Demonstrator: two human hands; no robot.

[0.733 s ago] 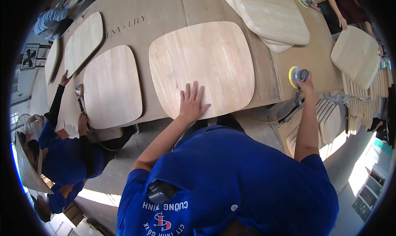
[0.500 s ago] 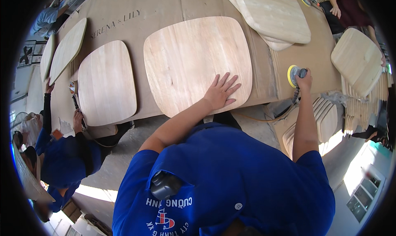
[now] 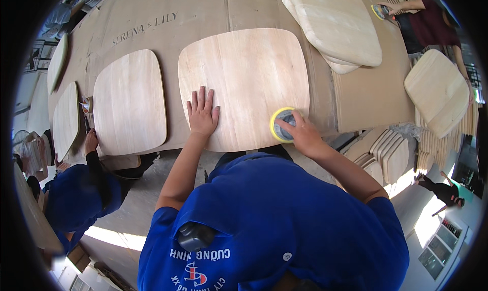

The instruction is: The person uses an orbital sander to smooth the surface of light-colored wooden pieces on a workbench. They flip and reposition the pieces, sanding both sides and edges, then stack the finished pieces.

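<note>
A pale wooden panel with rounded corners [image 3: 244,72] lies flat before me on the cardboard-covered table. My left hand [image 3: 203,113] rests on its left part near the front edge, palm down and fingers stretched out. At the panel's front right corner, my right hand [image 3: 303,134] grips a round orbital sander [image 3: 283,124] with a yellow rim and dark body. The sander sits on the wood, its pad turned down and mostly hidden.
More panels lie on the table: one on the left [image 3: 130,103] and a small stack [image 3: 338,26] at the far right. Workers stand at both sides; one holds another sander [image 3: 378,11]. Upright panels [image 3: 389,154] stand below the right table edge.
My right hand has brought the sander leftward from the cardboard onto the panel's front right corner. My left hand has shifted left across the panel. The left co-worker's tilted panel has moved nearer.
</note>
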